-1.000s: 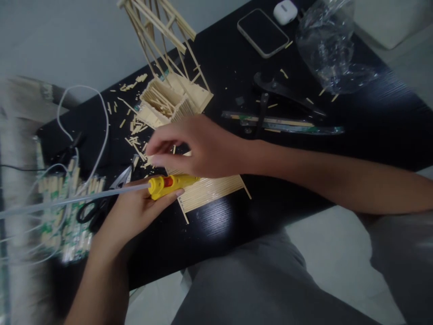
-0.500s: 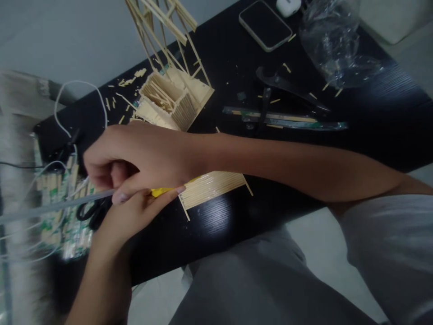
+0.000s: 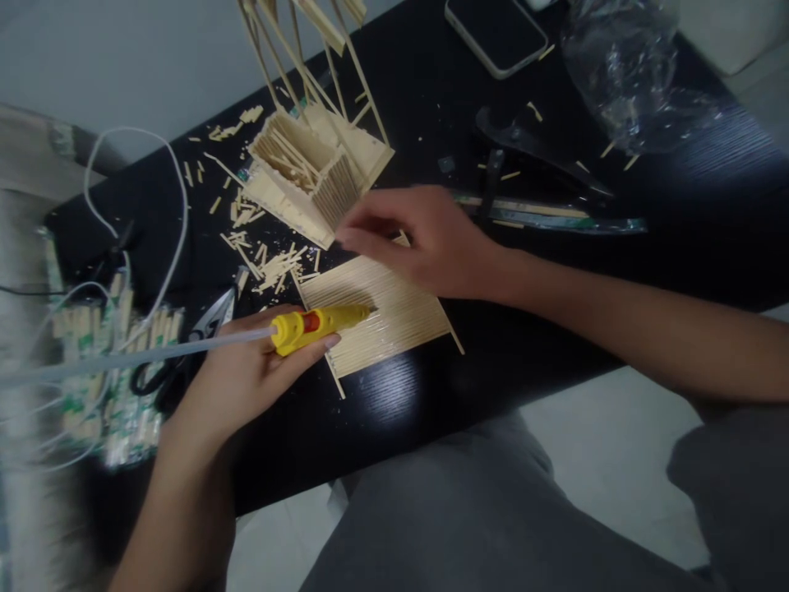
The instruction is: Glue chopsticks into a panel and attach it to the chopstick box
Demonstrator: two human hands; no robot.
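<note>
My left hand (image 3: 237, 374) is closed round a yellow hot glue gun (image 3: 320, 327), and a long translucent glue stick (image 3: 154, 355) sticks out of its back end. The gun's nozzle points right, over a flat panel of thin wooden sticks (image 3: 394, 329) laid side by side, with shiny glue strands on it. Above the panel's far edge is my right hand (image 3: 425, 238), fingers curled and thumb and forefinger tips together; whether anything is pinched there I cannot make out. Behind stands a wooden stick model (image 3: 333, 193) with a box part and tall uprights, partly out of frame.
Cut stick pieces (image 3: 277, 267) lie scattered by the model. Scissors (image 3: 213, 316), packaged chopsticks (image 3: 92, 345) and a white cable (image 3: 185, 189) are at the left. Pliers (image 3: 523, 140), a phone (image 3: 496, 37), wrapped sticks (image 3: 555, 218) and a clear plastic bag (image 3: 622, 74) occupy the far right side.
My right hand has moved from the glue stick behind the gun to the right, over the panel's far edge. The glue gun, hidden before, now shows in my left hand, which stays put.
</note>
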